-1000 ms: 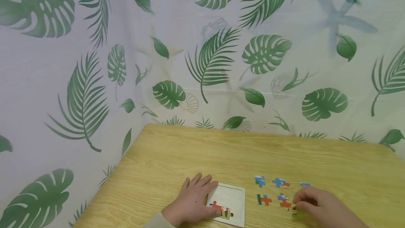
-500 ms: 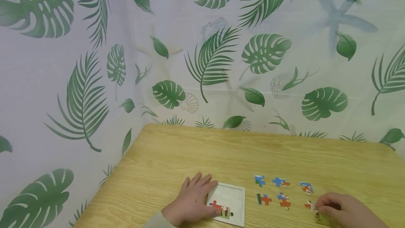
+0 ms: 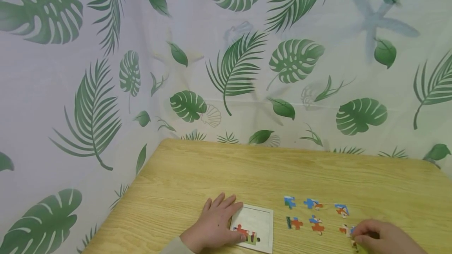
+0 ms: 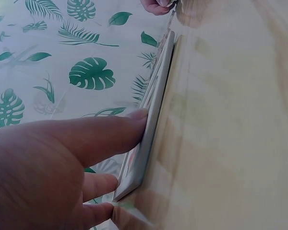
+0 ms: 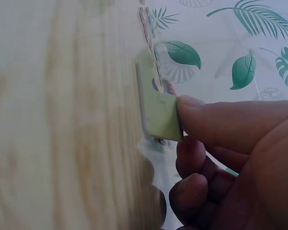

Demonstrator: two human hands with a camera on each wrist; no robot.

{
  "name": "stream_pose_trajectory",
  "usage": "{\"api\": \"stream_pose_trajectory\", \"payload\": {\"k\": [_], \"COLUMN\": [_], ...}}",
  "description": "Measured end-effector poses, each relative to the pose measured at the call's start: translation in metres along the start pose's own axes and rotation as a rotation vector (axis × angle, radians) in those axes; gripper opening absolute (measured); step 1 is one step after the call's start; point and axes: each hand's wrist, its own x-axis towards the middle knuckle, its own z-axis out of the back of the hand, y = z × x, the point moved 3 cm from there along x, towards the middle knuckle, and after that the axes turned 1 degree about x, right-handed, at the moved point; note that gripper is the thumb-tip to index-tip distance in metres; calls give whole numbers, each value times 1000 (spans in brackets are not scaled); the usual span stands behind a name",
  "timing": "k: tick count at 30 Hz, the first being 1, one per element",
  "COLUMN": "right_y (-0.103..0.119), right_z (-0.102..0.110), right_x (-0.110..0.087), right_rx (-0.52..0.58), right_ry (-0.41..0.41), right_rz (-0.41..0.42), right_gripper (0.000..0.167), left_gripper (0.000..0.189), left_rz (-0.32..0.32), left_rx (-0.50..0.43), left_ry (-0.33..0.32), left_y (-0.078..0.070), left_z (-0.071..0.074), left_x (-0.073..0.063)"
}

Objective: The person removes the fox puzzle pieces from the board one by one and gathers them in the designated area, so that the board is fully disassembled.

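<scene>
My left hand [image 3: 216, 222] lies over the left edge of a shallow white puzzle tray [image 3: 260, 218], fingers spread and thumb across its lower part. Inside the tray, along the bottom, are joined red and green jigsaw pieces [image 3: 250, 236]. In the left wrist view the thumb rests on the tray's edge [image 4: 156, 103]. At the right, my right hand [image 3: 386, 237] pinches a jigsaw piece [image 5: 162, 117] between thumb and fingers; its green part faces the right wrist camera. Just left of those fingertips sits another jigsaw piece [image 3: 343, 229], partly covered.
Several loose jigsaw pieces lie in two rows right of the tray, among them a blue and green one [image 3: 289, 202], a blue and red one [image 3: 316, 224] and a blue-edged one [image 3: 341, 209]. A leaf-printed curtain [image 3: 243, 128] hangs behind the wooden table [image 3: 212, 167].
My right hand has moved to the right with the green jigsaw piece, uncovering pieces at the right of both rows. Over the last half second it has barely moved. The left hand stays put.
</scene>
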Motion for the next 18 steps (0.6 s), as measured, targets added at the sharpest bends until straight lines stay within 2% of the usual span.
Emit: {"api": "stream_pose_trajectory", "payload": {"k": [8, 18], "right_y": [-6, -8], "right_z": [-2, -2], "right_x": [-5, -4], "right_rx": [173, 173], "right_ry": [99, 118], "right_rz": [62, 118], "right_gripper": [23, 24], "left_gripper": [86, 86], "left_rz": [-8, -6], "left_rx": [-18, -17], "left_ry": [11, 19], "left_y": [-1, -2], "left_z": [0, 2], "left_x": [1, -1]}}
